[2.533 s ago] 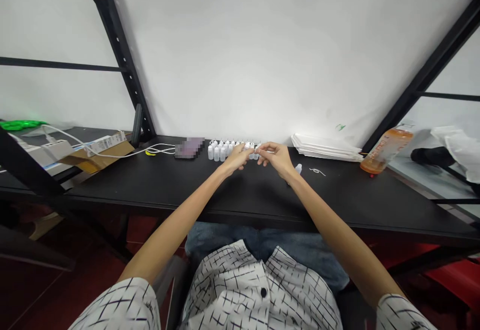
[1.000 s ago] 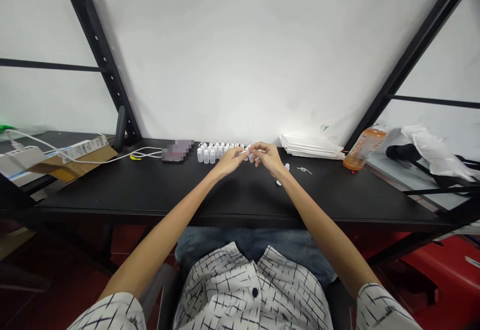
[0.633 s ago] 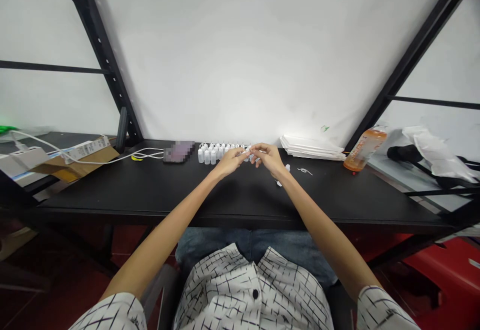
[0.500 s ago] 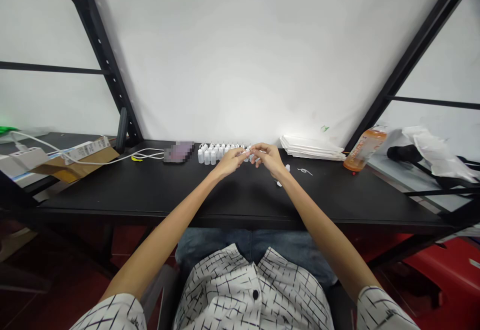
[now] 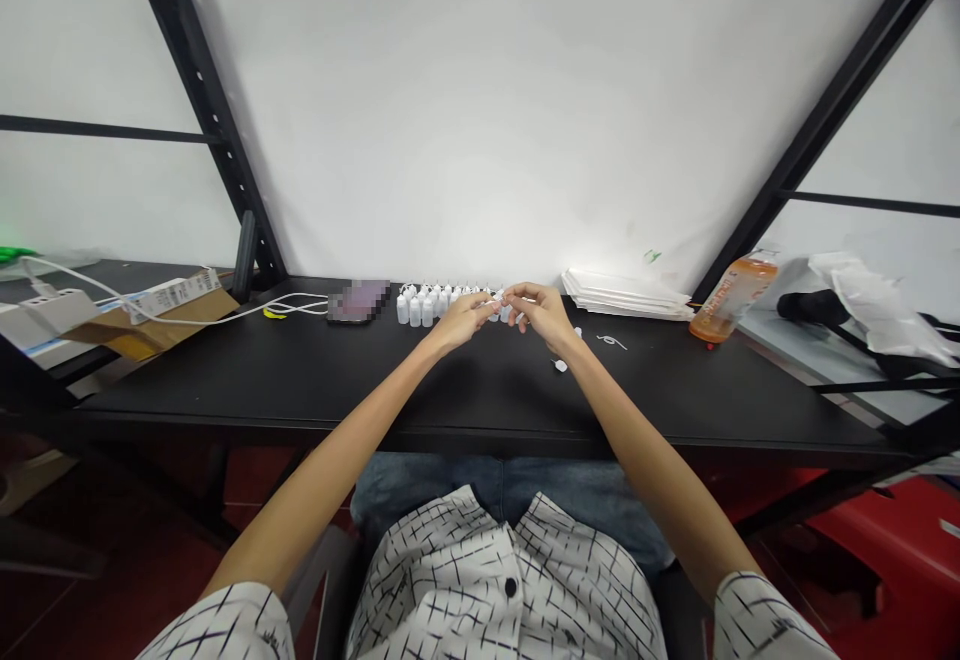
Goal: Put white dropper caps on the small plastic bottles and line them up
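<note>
My left hand (image 5: 466, 317) is closed, thumb and fingers pinching a small white plastic bottle (image 5: 496, 299) that the fingers largely hide. From the other side, the fingertips of my right hand (image 5: 543, 312) pinch at the top end of the same piece, the other fingers loosely curled. Just behind and left of my hands, several small white dropper bottles (image 5: 415, 310) stand upright in rows. A loose white cap (image 5: 560, 366) lies by my right wrist, and another small white piece (image 5: 577, 332) shows partly behind the forearm.
On the black table (image 5: 480, 390), a phone (image 5: 358, 302) and white cable (image 5: 300, 306) lie left. At right are stacked white sheets (image 5: 626, 295), a thin white strip (image 5: 611, 342) and an orange bottle (image 5: 731, 298). An opened cardboard box (image 5: 161, 315) sits far left.
Both hands stay together at the same spot, with slight finger movement around the small piece. My right forearm has shifted slightly, showing more of the loose cap.
</note>
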A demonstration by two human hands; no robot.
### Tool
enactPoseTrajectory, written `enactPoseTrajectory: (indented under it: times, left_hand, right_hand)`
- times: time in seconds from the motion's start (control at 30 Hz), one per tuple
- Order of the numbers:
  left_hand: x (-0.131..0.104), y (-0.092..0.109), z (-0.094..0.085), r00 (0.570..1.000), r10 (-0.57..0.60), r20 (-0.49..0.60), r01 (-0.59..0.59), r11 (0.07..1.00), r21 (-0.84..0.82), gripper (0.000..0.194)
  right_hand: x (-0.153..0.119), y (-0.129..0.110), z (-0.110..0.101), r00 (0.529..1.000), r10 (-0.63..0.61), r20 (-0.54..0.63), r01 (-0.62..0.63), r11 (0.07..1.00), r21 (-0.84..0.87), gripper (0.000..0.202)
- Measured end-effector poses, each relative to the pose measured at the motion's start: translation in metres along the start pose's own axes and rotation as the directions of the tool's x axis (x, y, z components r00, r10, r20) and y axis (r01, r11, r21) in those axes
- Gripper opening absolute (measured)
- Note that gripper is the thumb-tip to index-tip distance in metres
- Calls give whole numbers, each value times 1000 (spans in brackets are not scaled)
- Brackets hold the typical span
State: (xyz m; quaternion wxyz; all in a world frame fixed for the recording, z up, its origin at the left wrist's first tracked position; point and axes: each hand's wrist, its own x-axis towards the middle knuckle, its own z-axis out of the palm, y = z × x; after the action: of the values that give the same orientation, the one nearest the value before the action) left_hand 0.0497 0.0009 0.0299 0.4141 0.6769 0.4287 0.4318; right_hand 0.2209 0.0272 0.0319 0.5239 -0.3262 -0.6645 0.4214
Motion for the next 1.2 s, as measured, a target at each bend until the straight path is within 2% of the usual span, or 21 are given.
enactPoseTrajectory:
  times: [0.4, 0.63, 0.87, 1.2]
  left_hand:
    - [1, -4, -1, 998, 55, 23, -56, 998, 30, 35]
    - [1, -2, 0, 1000, 14, 3, -14, 1000, 13, 27]
    - [2, -4, -2, 999, 32, 18, -33, 999, 25, 28]
    - [0, 0, -1, 999, 21, 25, -21, 1000, 9, 28]
  right_hand:
    - [-1, -2, 1, 1000, -6, 23, 7, 999, -38, 25]
    - [0, -1, 0, 1000, -6, 2, 6, 1000, -24, 28]
    - [0, -3, 1, 1000, -27, 14, 27, 1000, 13, 32]
    - [0, -1, -1, 999, -30, 18, 30, 999, -26, 30]
